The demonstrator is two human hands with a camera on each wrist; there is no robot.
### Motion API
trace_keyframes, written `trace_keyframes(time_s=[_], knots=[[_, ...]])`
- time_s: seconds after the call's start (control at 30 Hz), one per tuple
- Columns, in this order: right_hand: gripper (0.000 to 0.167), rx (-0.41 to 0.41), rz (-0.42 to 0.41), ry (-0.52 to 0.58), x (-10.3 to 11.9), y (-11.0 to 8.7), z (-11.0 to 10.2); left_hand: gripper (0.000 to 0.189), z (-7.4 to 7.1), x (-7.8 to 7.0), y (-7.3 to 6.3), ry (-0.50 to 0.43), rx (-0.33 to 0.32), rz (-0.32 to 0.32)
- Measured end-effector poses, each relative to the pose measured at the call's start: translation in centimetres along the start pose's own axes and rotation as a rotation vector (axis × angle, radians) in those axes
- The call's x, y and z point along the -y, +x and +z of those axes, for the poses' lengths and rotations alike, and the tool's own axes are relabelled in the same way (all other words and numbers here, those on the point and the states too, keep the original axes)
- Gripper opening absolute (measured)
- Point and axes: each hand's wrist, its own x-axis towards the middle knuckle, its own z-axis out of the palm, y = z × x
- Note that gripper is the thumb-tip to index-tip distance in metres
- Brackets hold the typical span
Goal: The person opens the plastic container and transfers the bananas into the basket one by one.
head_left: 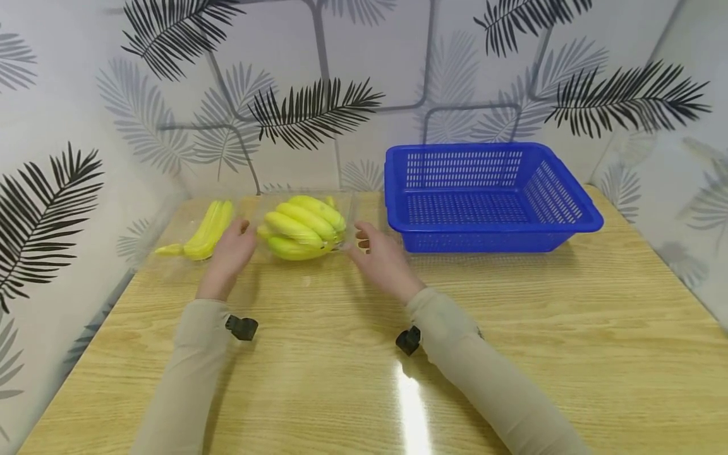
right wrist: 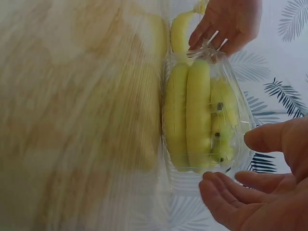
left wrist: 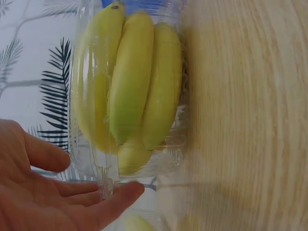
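Note:
A clear plastic clamshell box full of yellow bananas lies at the back of the table, between both hands. At its left end is my left hand, fingers extended and thumb apart, the fingertips right at the box's edge in the left wrist view. My right hand is at the opposite end, its fingers loosely bent and spread from the thumb, close to the plastic. Farther left, behind the left hand, a second clear box contains more bananas.
To the right of the right hand stands a blue perforated plastic basket against the back wall. The wood-grain table ends at a leaf-patterned wall covering at the back and sides. A small black camera sits at the left wrist.

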Motion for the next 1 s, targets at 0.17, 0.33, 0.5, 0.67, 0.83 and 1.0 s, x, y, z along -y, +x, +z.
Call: trace_keyframes(time_s=[0.17, 0.33, 0.5, 0.67, 0.83, 1.0], knots=[[0.048, -0.036, -0.014, 0.088, -0.6, 0.3, 0.1, 0.055, -0.5, 0.3, 0.0, -0.268, 0.044, -0.087], [0.049, -0.05, -0.012, 0.045, -0.4, 0.0, -0.2, 0.053, -0.8, 0.8, 0.2, -0.326, 0.072, -0.107], [0.045, -0.08, -0.022, -0.084, -0.1, -0.4, 0.0, 0.054, -1.0, 1.4, 0.1, -0.347, 0.089, -0.085], [0.043, -0.133, -0.046, -0.249, 0.2, -0.5, 0.5, 0.05, -1.3, 1.5, -0.1, -0.397, 0.12, -0.095], [0.044, -0.136, -0.016, -0.246, 0.5, -0.6, 0.6, 0.047, -1.6, 1.4, -0.1, -0.48, 0.133, -0.142], [0.045, -0.112, 0.035, -0.161, 0.2, -0.5, 0.4, 0.049, -1.8, 1.5, 0.0, -0.466, 0.147, -0.146]])
